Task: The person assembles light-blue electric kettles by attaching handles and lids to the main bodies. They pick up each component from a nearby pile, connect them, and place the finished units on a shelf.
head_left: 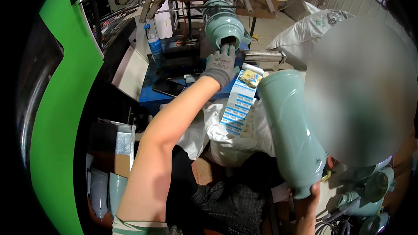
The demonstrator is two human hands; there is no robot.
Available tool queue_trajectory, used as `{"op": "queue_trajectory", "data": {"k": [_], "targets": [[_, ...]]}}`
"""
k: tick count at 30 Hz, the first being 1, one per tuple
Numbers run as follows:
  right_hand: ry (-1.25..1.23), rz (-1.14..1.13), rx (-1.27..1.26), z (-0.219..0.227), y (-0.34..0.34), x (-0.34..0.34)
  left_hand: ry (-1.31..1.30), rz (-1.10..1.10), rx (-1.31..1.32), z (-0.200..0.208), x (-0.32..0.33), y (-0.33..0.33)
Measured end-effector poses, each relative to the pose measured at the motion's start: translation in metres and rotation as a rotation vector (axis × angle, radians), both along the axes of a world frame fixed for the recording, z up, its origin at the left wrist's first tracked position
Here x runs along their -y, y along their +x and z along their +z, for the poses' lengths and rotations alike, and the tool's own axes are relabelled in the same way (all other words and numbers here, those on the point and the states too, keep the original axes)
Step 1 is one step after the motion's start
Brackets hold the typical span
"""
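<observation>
My left hand [221,63], in a grey glove, reaches forward to the mouth of a pale green plastic shell [224,26] lying under a metal frame. Its fingers are stretched out, with the fingertips at the dark opening; how far they go in is hidden. At the right, my bare right hand [311,193] is closed around the narrow lower end of a second, long green plastic shell [289,122]. That shell stands tilted, wide end up. Between the two shells, a strip of blue-and-white labels [238,109] hangs over the bench's front edge.
A blue bench [150,95] carries a black phone [169,87] and a blue spray can [155,47]. White sacks [226,148] hang in front, and another white sack [300,30] stands behind. More green parts [365,202] lie at lower right. A green machine panel [65,117] borders the left.
</observation>
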State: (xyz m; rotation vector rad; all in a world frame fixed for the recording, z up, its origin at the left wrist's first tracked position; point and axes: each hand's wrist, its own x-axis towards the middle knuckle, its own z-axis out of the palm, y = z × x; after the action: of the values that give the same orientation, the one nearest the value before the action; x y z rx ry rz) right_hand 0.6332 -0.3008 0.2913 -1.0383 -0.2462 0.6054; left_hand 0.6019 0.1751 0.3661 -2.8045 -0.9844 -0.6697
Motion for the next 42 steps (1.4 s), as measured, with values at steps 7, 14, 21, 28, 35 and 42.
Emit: {"op": "queue_trajectory", "data": {"k": [7, 14, 21, 28, 35, 42], "targets": [[-0.097, 0.068, 0.354, 0.055, 0.079, -0.094, 0.438, -0.374, 0.242, -0.048, 0.137, -0.213], [0.052, 0.427, 0.109, 0.083, 0.057, -0.297, -0.063, -0.577, 0.583, -0.065, 0.196, -0.307], [0.18, 0.406, -0.206, 0.084, 0.066, -0.51, -0.175, -0.628, 0.471, -0.103, 0.21, -0.315], [0.25, 0.336, -0.336, 0.062, 0.056, -0.456, -0.242, -0.709, 0.329, -0.083, 0.204, -0.299], [-0.341, -0.258, 0.838, -0.062, 0.027, -0.102, -0.143, -0.829, 0.306, -0.069, 0.21, -0.28], [-1.687, -1.478, 1.208, -0.019, 0.027, 0.283, -0.081, -0.905, 0.156, -0.052, 0.222, -0.251]]}}
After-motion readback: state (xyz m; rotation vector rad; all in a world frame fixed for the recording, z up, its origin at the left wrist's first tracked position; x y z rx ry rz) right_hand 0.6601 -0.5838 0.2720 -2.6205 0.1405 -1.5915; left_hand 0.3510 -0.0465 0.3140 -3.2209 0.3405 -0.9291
